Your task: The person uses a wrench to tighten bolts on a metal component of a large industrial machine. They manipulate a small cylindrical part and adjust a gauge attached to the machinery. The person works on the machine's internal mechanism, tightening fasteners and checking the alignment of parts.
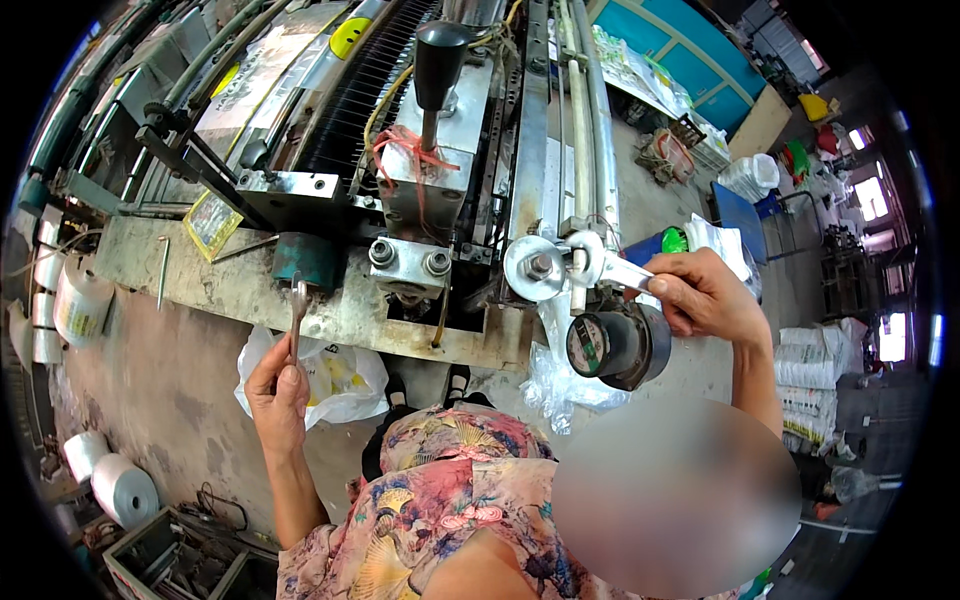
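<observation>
My right hand (712,302) is closed round the handle of a silver wrench (628,273) at the machine's right end. The wrench head lies beside a round metal disc (522,268) with a bolt (540,266) at its middle; whether it grips anything there I cannot tell. Below that hand sits a black round motor-like part (640,345) with a label on its face. In my left hand (278,395), a slim metal wrench (298,322) points up, its tip close to a dark green cylinder (305,260) on the machine's front.
A black-knobbed lever (441,70) rises from a metal block tied with red string (412,150). On the machine's front ledge (210,275) lies a thin metal rod (163,272). White plastic bags (345,385) and film rolls (125,490) are on the floor, near an open toolbox (165,560).
</observation>
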`<state>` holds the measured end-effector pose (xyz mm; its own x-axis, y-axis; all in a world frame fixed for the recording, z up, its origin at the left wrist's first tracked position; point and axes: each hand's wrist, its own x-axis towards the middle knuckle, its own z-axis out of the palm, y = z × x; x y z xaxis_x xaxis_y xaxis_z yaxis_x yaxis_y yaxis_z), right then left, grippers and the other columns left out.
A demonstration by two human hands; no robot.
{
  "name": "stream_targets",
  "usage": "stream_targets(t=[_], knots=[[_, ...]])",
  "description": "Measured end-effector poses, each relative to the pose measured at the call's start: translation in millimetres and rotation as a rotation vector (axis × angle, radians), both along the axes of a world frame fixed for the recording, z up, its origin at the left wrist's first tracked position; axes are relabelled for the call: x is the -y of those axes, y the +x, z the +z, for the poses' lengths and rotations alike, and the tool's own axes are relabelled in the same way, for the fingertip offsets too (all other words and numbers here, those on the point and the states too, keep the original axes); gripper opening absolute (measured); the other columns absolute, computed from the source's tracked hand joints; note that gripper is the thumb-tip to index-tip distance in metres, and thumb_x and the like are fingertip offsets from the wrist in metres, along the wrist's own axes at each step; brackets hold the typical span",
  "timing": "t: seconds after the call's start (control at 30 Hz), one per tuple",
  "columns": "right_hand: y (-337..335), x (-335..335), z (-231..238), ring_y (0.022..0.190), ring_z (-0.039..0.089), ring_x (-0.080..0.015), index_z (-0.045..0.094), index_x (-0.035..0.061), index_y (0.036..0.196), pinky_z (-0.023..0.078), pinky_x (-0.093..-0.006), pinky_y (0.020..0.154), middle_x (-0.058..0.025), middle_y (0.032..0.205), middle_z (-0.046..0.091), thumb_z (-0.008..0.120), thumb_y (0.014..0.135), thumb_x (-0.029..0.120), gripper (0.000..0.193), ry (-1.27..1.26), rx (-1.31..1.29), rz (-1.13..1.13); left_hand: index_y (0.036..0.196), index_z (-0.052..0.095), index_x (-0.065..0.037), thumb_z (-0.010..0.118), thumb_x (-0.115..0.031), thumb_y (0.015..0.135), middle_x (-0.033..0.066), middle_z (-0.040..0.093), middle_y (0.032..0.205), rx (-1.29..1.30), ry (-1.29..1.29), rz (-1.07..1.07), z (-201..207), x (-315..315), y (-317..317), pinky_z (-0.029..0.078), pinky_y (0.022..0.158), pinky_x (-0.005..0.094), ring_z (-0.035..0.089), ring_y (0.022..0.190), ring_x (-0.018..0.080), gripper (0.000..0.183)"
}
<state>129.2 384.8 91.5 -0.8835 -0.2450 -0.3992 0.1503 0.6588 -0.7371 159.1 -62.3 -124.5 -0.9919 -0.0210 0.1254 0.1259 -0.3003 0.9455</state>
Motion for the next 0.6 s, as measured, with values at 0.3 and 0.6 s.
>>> stream_targets(t=[0.3, 0.6], knots=[[-111, 12, 19, 0.051, 0.055, -0.0058, 0.073, 0.0002, 0.088, 0.036, -0.022, 0.044, -0.0009, 0.058, 0.061, 0.07, 0.092, 0.033, 0.033, 0.163, 0.155, 0.428, 0.132, 0.059, -0.003, 0.063, -0.018, 0.097, -0.0047, 0.044, 0.064, 0.049, -0.01, -0.005, -1, -1, 18, 0.026, 0.043, 0.0196, 0.034, 0.049, 0.003, 0.039], [64, 143, -47, 0.101, 0.064, -0.0221, 0.057, 0.0052, 0.112, 0.056, -0.0419, 0.088, -0.0089, 0.107, 0.063, 0.042, 0.105, 0.04, 0.039, -0.875, 0.516, -0.447, 0.134, 0.057, -0.004, 0.06, -0.019, 0.099, -0.0055, 0.039, 0.061, 0.08, 0.091, -0.027, -16, 6, -14, 0.024, 0.042, 0.019, 0.032, 0.047, 0.0025, 0.039]])
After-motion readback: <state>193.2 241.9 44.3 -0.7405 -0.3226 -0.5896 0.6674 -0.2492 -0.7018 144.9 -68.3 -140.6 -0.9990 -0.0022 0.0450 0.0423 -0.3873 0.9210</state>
